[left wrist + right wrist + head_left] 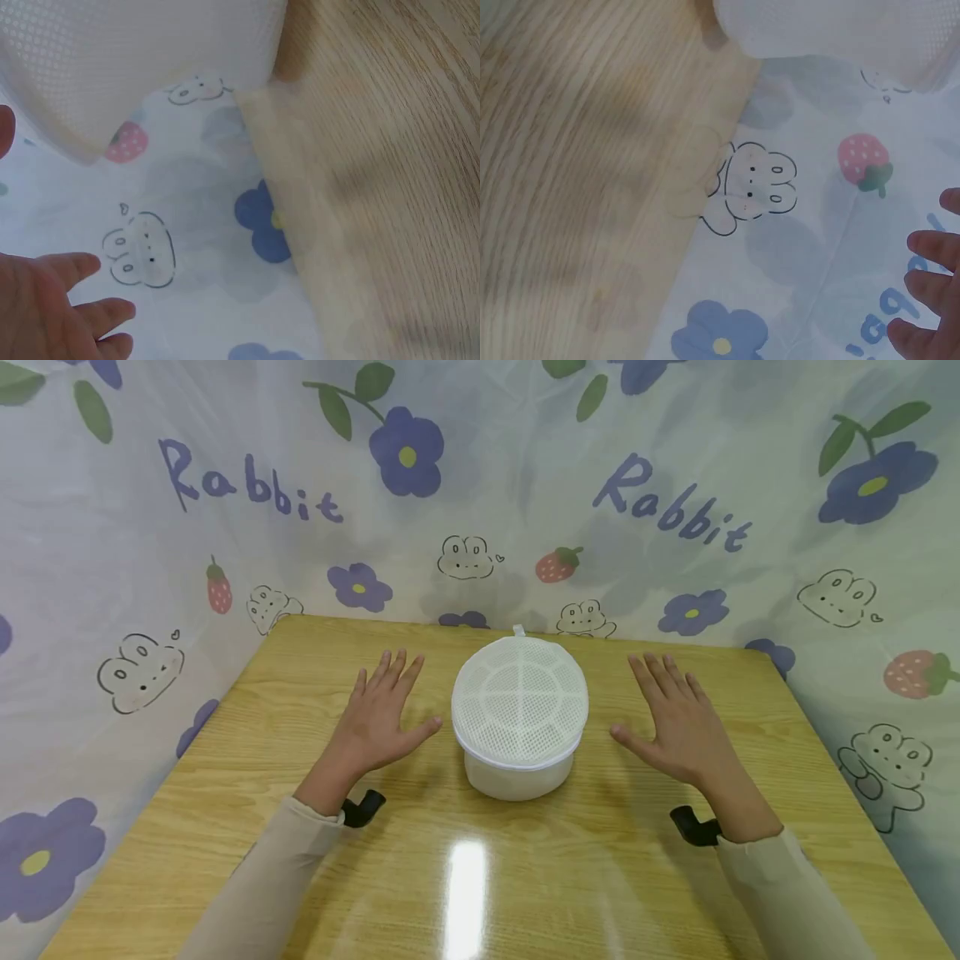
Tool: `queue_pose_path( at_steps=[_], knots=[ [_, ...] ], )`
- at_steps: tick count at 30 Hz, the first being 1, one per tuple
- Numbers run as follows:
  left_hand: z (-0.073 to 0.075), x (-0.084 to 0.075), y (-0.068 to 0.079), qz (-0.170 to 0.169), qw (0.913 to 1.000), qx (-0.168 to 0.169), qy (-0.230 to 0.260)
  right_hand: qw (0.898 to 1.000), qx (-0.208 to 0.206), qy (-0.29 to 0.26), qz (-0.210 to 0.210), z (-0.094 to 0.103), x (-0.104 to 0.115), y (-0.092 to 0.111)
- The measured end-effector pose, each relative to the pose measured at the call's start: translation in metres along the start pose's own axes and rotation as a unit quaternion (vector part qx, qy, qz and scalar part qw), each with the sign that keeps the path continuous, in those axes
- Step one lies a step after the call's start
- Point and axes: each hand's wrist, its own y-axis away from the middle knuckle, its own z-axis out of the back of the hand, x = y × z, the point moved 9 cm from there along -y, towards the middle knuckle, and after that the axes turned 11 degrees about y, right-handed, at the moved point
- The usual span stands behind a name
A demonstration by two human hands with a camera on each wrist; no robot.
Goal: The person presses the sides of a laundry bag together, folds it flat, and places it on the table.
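A round white mesh bag (520, 700) stands upright on the wooden table, its flat netted top facing up and a small tab at the far edge. My left hand (381, 717) is to the left of it, fingers straight and thumb pointing toward its side. To the right, my right hand (675, 727) mirrors this, with straight fingers and thumb apart from the bag. Neither hand holds anything. In the left wrist view the bag's mesh side (187, 45) fills the upper left; the right wrist view shows part of it (840, 30) at the top.
The wooden table (337, 893) meets a white curtain (517, 435) printed with flowers, rabbits and strawberries behind and at both sides. Black wrist pieces (363, 808) stick out from both beige sleeves. A bright light reflection lies on the table's front half.
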Motion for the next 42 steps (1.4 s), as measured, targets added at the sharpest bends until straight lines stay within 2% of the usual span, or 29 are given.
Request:
queue_pose_path(
  at_steps=[7, 14, 19, 27, 31, 34, 39, 42],
  knots=[
    [0.004, -0.004, -0.001, -0.01, 0.9999, -0.004, -0.006, 1.0, -0.02, -0.01, 0.012, 0.008, 0.004, -0.003],
    [0.01, -0.008, -0.005, -0.024, 0.9996, -0.014, -0.008, 0.998, -0.036, -0.045, 0.025, 0.017, 0.013, -0.01],
    [0.012, -0.012, -0.004, -0.021, 0.9997, -0.015, 0.003, 0.997, -0.042, -0.062, 0.032, 0.021, 0.018, -0.014],
    [0.014, -0.024, -0.003, -0.049, 0.9946, -0.043, 0.081, 0.993, -0.045, -0.108, 0.03, 0.022, 0.024, -0.015],
    [0.007, -0.023, -0.004, -0.035, 0.991, -0.033, 0.125, 0.988, -0.034, -0.152, 0.013, 0.017, 0.026, -0.015],
    [0.0, -0.021, -0.005, -0.018, 0.9858, -0.017, 0.166, 0.981, -0.026, -0.19, 0.003, 0.014, 0.029, -0.015],
    [-0.011, -0.024, -0.004, 0.005, 0.965, 0.006, 0.262, 0.968, -0.019, -0.25, -0.002, 0.012, 0.035, -0.016],
    [-0.015, -0.027, -0.004, 0.014, 0.9542, 0.015, 0.299, 0.96, -0.01, -0.281, -0.006, 0.01, 0.038, -0.016]
  ],
)
